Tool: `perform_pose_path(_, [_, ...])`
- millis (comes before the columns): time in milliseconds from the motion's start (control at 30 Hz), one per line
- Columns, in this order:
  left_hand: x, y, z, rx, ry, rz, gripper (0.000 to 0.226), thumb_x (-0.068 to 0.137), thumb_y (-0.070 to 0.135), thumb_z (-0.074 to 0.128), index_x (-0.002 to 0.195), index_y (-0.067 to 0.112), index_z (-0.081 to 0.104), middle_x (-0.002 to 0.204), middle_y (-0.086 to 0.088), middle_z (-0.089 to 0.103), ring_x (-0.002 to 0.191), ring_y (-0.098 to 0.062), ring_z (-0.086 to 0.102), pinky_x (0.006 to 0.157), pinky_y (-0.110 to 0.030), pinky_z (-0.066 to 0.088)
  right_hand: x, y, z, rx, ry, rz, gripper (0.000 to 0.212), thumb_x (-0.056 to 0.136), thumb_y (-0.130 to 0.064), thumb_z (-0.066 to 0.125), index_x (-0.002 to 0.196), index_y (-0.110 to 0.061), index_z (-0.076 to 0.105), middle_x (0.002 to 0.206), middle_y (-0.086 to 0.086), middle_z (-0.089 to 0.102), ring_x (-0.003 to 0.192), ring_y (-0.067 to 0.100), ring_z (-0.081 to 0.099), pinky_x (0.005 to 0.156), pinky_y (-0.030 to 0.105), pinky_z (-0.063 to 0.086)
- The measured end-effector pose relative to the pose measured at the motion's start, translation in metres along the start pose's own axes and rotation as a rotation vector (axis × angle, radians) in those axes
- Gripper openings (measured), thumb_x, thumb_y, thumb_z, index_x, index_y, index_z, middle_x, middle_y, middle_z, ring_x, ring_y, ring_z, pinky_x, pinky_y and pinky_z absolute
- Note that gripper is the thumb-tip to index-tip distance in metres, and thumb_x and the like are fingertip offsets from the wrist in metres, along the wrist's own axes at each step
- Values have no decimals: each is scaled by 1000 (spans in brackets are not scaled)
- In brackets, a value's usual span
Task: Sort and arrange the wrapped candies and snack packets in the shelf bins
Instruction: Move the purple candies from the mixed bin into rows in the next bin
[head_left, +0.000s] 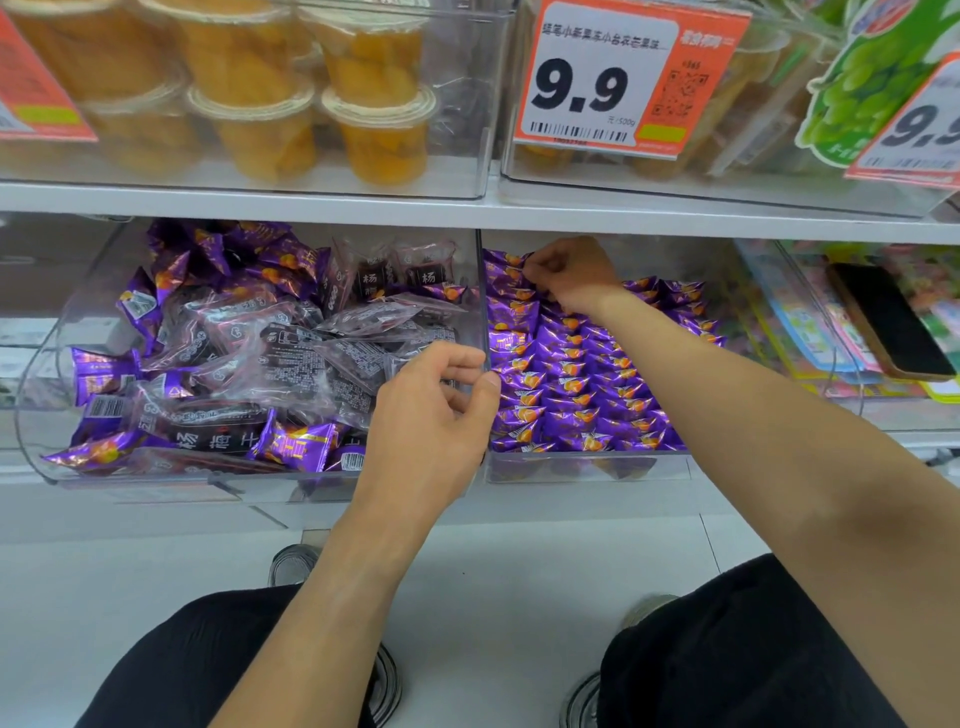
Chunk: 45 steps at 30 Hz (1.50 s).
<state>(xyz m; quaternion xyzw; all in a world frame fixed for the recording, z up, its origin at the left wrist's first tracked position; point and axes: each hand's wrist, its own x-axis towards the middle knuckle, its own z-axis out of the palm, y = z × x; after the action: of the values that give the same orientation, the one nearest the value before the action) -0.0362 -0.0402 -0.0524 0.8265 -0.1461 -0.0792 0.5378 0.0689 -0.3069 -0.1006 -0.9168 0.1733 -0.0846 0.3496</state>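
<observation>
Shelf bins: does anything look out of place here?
Yes. A black phone lies on the packets in the far-right bin. Purple candies are jumbled among clear dark packets in the left bin.
</observation>
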Motion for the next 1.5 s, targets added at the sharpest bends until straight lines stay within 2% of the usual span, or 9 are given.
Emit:
perform_pose_path(200, [0,1,0,9,4,-3,14,91,29,64,104,25,66,86,13,66,70,-3,61,73,-29,55,-3,3,-3,96,45,95,11,90,-32,69,87,-22,70,90,2,75,78,19,70,71,31,59])
perform_pose_path(300, [0,1,0,8,5,-3,13,91,29,65,103,25,66,85,13,66,70,-3,61,74,-31,56,-9,6,-10,86,9,70,10,88,-19,69,81,-26,68,83,1,73,74,17,69,70,30,58])
perform_pose_path(467, [0,1,0,9,2,-3,15,91,30,64,105,25,66,88,13,67,70,-3,62,73,-29,55,-16,7,-17,69,-192,8,24,86,-4,70,99,-25,73,95,-9,72,89,4,67,79,18,56])
perform_pose_path(700, [2,-3,2,-14,-2,-4,18,87,24,71,104,25,64,90,11,66,72,-4,62,63,-10,49,-15,7,-23,33,-309,-26,24,89,-14,73,111,-23,74,104,-9,72,94,-1,65,81,9,48])
perform_pose_path(800, [1,-4,6,-18,6,2,25,85,18,75,105,21,62,89,9,64,73,-5,61,63,-7,48,-14,6,-18,2,-258,-46,17,93,-15,68,107,-23,74,100,-9,71,92,0,65,86,17,50])
perform_pose_path(1000, [2,-5,9,-12,23,10,24,85,17,75,104,21,61,87,9,63,73,-5,60,62,-6,46,-7,2,-8,-14,-106,-65,15,99,-15,59,105,-18,72,97,0,73,77,0,67,69,17,51])
perform_pose_path(1133, [2,-4,9,-22,28,11,24,84,16,75,104,19,63,87,9,64,73,-5,60,63,-8,47,-7,2,0,-4,-53,-18,14,98,-13,58,106,-15,70,88,6,75,74,10,68,82,33,58])
perform_pose_path(1367, [2,-4,8,-12,18,12,24,85,19,74,105,21,62,88,9,64,74,-4,60,63,-7,47,-21,0,-5,-21,80,0,14,95,-27,62,100,-15,68,91,-1,71,84,14,67,70,19,51])
perform_pose_path(1500, [1,-3,7,-4,19,21,23,86,19,74,105,22,61,88,9,64,76,-3,60,64,-6,47,-43,0,-18,-2,-205,-185,36,75,-41,85,100,-20,69,91,-7,69,77,3,63,65,10,49])
